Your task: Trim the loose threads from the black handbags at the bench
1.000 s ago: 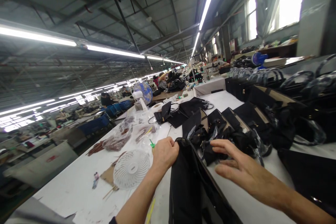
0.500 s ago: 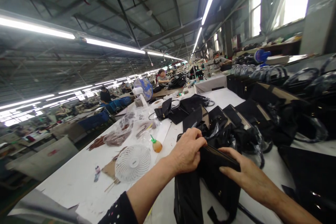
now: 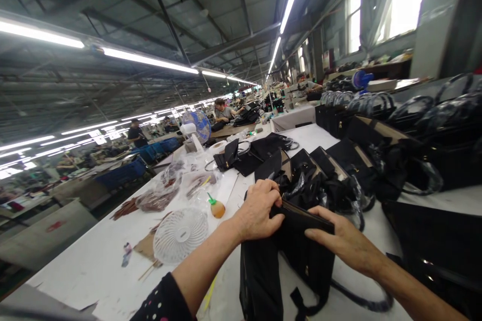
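A black handbag [image 3: 307,256] stands partly upright on the white table in front of me, with a small gold-coloured metal piece on its side. My left hand [image 3: 259,210] is closed over the bag's top edge at its left end, fingertips out of sight behind it. At the other end of that edge, my right hand [image 3: 335,235] grips the rim with the thumb on the near side. Another black piece [image 3: 261,281] lies just left of the bag, under my left hand. A black handle [image 3: 361,298] curves out at the lower right.
Several black bags [image 3: 301,165] lie beyond my hands, and more with wrapped handles [image 3: 357,105] stand at the right. On the white table [image 3: 75,271] are a white fan grille [image 3: 181,235], an orange bottle with a green tip [image 3: 217,208] and brown strips in plastic [image 3: 158,195]. A person [image 3: 224,110] sits farther back.
The whole view has shifted, so things appear slightly farther left. Both hands keep their hold on the bag's top edge, and more of the curved handle shows at the lower right.
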`<state>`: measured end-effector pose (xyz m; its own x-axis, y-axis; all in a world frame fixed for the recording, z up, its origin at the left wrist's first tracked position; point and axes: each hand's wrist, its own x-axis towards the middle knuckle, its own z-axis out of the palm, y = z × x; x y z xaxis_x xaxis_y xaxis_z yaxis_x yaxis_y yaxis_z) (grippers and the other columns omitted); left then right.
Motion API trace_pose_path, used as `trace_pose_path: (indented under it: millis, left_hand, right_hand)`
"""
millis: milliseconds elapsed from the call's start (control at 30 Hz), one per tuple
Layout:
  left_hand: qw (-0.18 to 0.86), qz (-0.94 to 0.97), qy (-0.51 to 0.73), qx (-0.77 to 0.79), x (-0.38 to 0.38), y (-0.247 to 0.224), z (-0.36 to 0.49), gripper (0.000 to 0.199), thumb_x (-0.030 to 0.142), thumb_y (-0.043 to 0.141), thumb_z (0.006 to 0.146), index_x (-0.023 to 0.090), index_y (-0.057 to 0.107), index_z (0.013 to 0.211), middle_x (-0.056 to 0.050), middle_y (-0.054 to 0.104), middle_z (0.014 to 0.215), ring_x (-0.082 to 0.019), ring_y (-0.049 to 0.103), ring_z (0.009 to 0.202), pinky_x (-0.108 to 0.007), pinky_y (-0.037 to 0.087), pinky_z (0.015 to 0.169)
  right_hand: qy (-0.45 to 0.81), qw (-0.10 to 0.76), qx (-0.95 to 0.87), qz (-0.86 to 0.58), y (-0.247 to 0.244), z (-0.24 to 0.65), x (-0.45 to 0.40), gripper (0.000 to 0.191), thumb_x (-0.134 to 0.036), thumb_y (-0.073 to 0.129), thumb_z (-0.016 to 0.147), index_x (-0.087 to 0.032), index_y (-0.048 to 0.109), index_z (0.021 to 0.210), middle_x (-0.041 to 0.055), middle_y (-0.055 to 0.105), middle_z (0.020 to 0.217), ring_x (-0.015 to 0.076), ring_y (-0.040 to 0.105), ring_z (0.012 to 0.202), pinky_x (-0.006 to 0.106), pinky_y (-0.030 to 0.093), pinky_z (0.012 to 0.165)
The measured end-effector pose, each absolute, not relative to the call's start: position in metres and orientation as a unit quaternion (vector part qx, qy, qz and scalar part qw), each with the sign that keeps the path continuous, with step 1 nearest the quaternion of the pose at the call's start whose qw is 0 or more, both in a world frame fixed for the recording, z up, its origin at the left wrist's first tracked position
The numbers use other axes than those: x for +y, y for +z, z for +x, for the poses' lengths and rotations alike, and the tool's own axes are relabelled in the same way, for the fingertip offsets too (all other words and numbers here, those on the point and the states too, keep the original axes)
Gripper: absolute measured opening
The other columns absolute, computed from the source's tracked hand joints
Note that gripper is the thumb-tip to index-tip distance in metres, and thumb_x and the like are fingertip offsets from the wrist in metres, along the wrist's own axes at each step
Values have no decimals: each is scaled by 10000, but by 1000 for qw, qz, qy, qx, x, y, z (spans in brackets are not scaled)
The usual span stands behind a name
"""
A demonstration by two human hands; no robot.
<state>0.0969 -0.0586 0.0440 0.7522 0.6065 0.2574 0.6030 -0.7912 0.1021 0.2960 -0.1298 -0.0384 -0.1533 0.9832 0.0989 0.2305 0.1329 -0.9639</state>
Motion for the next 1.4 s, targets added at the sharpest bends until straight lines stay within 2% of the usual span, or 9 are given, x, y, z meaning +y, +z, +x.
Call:
trace_pose_path:
  millis: [133,333,433,633,933,1133,1400]
  left_hand:
    - [10,928,163,335,-55,42,90,117,251,634,733,199,558,804,-38,513,1088,-212,436,1044,-374,329,926]
    - [76,927,173,324,-44,36,77,73,250,589,810,192,600,767,-35,522,1154,-183,464,1094,-343,333,972]
    - [87,916,184,345,-38,33,81,76,246,589,804,188,604,757,-41,540,1137,-179,501,1052,-323,378,936]
    - [90,892,184,402,-25,32,94,92,235,571,803,204,613,728,-8,602,1021,-171,538,983,-332,394,904]
    - [50,879,170,443,-25,32,104,99,229,594,775,190,572,686,-11,604,943,-185,535,942,-354,389,887]
    - [30,874,162,457,-26,33,104,85,238,588,784,194,576,712,-9,602,923,-186,536,936,-341,397,862]
    - [9,861,160,483,-26,31,109,90,248,579,791,198,585,717,-13,611,895,-187,552,909,-333,404,831]
  right_hand:
    - [457,426,-620,-475,-36,304,-131,301,-382,576,779,-209,613,1023,2,657,815,197,610,778,276,483,686]
    - [510,423,-608,-437,-37,324,-117,291,-377,627,753,-188,630,975,13,678,853,191,623,792,269,486,696]
    - [494,445,-594,-453,-45,327,-106,319,-423,626,755,-184,614,967,14,667,865,186,622,812,259,484,706]
    - [410,474,-590,-509,-56,327,-100,342,-508,565,788,-197,589,927,-6,612,790,149,578,724,231,447,619]
    - [353,482,-590,-543,-53,326,-97,311,-491,560,775,-181,568,796,-21,563,692,134,529,656,237,406,597]
    - [351,488,-586,-543,-50,323,-98,262,-438,592,752,-177,573,737,-22,579,676,135,520,661,240,395,615]
    - [353,493,-544,-580,-54,321,-94,248,-423,617,720,-176,607,699,-27,586,623,134,533,606,239,385,567]
